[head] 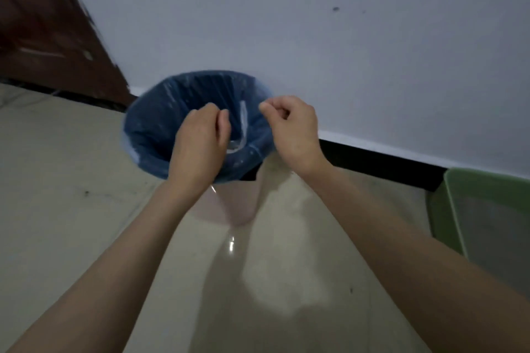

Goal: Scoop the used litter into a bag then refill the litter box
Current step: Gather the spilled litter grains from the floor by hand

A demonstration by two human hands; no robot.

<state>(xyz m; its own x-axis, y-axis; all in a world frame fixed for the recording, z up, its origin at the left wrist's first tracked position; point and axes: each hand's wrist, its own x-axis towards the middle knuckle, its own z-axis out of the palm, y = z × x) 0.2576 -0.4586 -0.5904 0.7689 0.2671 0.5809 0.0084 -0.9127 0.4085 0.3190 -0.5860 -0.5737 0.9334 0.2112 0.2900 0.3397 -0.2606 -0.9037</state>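
Two bare forearms reach forward over the pale floor tiles (71, 180) towards a blue bin (160, 123) lined with a thin clear bag (243, 120), standing against the wall (315, 23). The left hand (200, 140) has its fingers curled, seemingly pinching the film at the near rim; the right hand (289, 129) looks pinched on the bag's edge at the right rim, though blur makes both grips uncertain. The green litter box (487, 209) sits near, at the right edge. To do this step well, I judge the bag mouth should be spread evenly and folded over the rim, so litter cannot slip between film and bin.
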